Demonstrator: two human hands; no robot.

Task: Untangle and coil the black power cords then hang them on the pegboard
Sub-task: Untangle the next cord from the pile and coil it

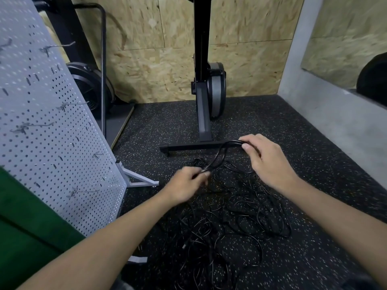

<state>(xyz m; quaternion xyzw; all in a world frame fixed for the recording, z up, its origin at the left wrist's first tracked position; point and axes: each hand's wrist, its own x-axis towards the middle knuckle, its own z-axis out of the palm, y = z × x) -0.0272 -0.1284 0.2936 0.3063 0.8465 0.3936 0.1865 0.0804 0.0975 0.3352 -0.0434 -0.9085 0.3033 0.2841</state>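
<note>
Black cord loop is pinched by left hand and clasped by right hand over the tangled cords.

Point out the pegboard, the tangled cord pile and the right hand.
pegboard (41, 164), head view, bare perforated panel.
tangled cord pile (236, 206), head view, middle of the tangle.
right hand (270, 162), head view, back of the hand.
</note>
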